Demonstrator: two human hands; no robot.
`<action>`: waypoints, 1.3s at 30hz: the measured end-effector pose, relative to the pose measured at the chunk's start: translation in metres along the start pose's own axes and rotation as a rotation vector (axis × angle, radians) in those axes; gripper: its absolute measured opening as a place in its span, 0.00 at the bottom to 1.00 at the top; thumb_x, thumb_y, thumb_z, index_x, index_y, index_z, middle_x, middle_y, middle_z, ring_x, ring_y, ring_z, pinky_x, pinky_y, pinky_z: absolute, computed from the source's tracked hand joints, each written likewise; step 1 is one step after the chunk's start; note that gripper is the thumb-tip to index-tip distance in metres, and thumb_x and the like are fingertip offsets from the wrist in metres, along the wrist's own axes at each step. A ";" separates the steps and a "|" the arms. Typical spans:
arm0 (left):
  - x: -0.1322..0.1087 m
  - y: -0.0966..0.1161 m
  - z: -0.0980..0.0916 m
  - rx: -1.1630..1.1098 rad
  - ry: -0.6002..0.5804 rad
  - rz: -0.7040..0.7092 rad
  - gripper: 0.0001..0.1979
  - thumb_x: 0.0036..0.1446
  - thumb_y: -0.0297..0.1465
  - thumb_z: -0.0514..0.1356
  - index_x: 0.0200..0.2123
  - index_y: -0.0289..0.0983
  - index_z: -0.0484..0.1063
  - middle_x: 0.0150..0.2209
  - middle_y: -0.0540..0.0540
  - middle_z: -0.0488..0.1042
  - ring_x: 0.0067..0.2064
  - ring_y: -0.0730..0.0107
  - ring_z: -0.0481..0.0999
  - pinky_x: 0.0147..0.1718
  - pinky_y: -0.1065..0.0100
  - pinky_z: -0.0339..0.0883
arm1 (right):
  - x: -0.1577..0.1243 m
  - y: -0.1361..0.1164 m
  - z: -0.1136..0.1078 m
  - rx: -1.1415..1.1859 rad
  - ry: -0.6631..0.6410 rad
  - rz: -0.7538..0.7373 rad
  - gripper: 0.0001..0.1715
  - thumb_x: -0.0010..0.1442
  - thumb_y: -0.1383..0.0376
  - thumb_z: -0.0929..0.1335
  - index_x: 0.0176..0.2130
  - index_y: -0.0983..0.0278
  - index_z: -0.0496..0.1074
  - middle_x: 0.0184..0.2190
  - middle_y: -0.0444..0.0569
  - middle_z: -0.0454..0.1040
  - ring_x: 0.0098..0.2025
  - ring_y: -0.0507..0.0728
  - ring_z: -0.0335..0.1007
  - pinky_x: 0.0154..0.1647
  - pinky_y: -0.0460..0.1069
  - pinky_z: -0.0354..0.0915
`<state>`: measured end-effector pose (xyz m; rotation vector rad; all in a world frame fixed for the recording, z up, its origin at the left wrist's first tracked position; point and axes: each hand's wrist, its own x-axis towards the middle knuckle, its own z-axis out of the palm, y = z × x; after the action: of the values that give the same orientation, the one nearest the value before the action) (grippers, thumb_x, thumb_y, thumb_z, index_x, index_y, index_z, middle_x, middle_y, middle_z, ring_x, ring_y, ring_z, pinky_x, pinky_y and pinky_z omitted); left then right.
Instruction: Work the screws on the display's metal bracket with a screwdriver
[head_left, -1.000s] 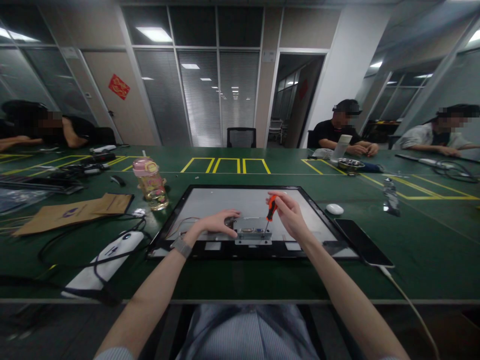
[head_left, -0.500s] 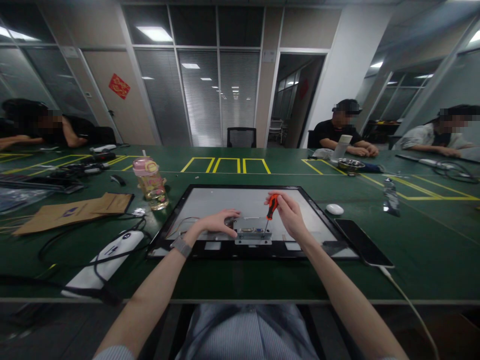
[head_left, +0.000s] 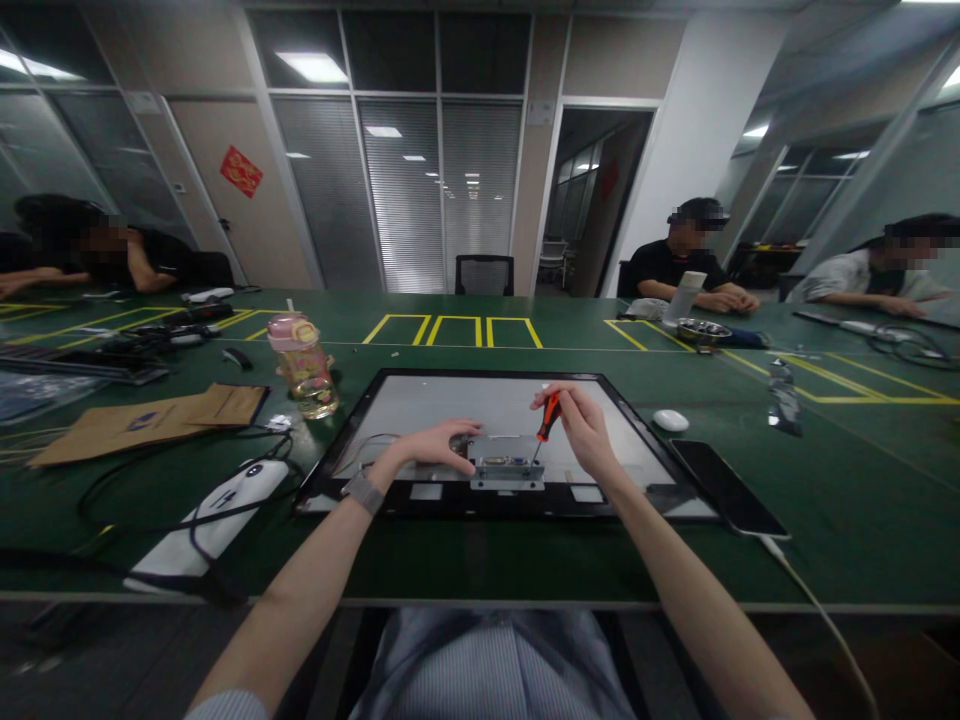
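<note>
A black-framed display panel point(head_left: 480, 400) lies flat on the table, its pale back facing up. Along its near side sits a metal bracket with connector ports point(head_left: 506, 475). My right hand point(head_left: 581, 425) grips a red and black screwdriver point(head_left: 550, 415), which is tilted, its shaft running down to the bracket's right part. Whether the tip sits in a screw is too small to tell. My left hand point(head_left: 439, 445) rests at the bracket's left end, thumb and fingers apart, partly covering a dark component beneath it.
Right of the panel lie a phone point(head_left: 727, 487) with a white cable and a white mouse-shaped case point(head_left: 670, 420). On the left are a power strip point(head_left: 210, 525), brown paper bags point(head_left: 150, 425) and a pink-lidded bottle point(head_left: 304, 365). Other people sit across the table.
The screwdriver's handle leans slightly more to the right, and my right fingers have shifted around it. My left hand stays in place.
</note>
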<state>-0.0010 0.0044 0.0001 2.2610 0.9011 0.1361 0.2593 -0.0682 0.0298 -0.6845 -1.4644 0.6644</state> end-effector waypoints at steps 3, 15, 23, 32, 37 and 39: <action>0.000 0.000 0.000 -0.006 0.005 0.007 0.41 0.42 0.48 0.67 0.59 0.43 0.61 0.67 0.46 0.52 0.69 0.53 0.43 0.65 0.55 0.39 | 0.000 0.000 -0.002 -0.081 0.003 -0.038 0.11 0.62 0.56 0.65 0.36 0.58 0.74 0.37 0.47 0.72 0.42 0.56 0.68 0.45 0.53 0.64; -0.002 0.007 -0.001 -0.010 0.005 -0.007 0.41 0.42 0.48 0.67 0.59 0.42 0.62 0.67 0.46 0.52 0.68 0.53 0.44 0.66 0.55 0.40 | 0.001 -0.003 0.004 0.154 -0.004 0.093 0.15 0.61 0.52 0.66 0.39 0.59 0.74 0.37 0.49 0.74 0.43 0.59 0.71 0.50 0.58 0.66; -0.002 0.006 0.000 0.003 0.007 -0.018 0.41 0.42 0.47 0.67 0.59 0.42 0.62 0.67 0.45 0.52 0.68 0.54 0.44 0.66 0.57 0.40 | 0.000 0.002 0.000 0.117 -0.042 0.119 0.15 0.63 0.54 0.65 0.44 0.58 0.73 0.34 0.46 0.74 0.39 0.56 0.72 0.46 0.55 0.67; -0.002 0.007 -0.001 -0.017 0.008 -0.018 0.41 0.41 0.47 0.68 0.59 0.43 0.62 0.67 0.46 0.52 0.69 0.54 0.43 0.66 0.56 0.39 | -0.002 -0.003 0.001 -0.108 0.019 0.001 0.11 0.60 0.56 0.67 0.37 0.59 0.75 0.35 0.47 0.72 0.38 0.56 0.69 0.40 0.52 0.67; -0.002 0.005 0.000 -0.035 0.011 -0.020 0.41 0.40 0.48 0.68 0.58 0.45 0.62 0.67 0.47 0.52 0.69 0.54 0.44 0.65 0.56 0.40 | -0.001 0.001 0.001 0.033 -0.031 0.054 0.16 0.64 0.56 0.63 0.47 0.58 0.72 0.36 0.48 0.75 0.38 0.57 0.73 0.44 0.55 0.68; -0.002 0.005 -0.001 -0.036 0.012 -0.016 0.41 0.41 0.48 0.68 0.58 0.45 0.62 0.67 0.47 0.52 0.68 0.53 0.44 0.65 0.55 0.39 | -0.001 0.000 0.001 0.067 -0.057 0.047 0.16 0.65 0.56 0.62 0.47 0.58 0.72 0.39 0.49 0.76 0.40 0.57 0.74 0.48 0.57 0.67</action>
<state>0.0003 0.0005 0.0043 2.2211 0.9158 0.1581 0.2578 -0.0688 0.0293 -0.6547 -1.4759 0.7714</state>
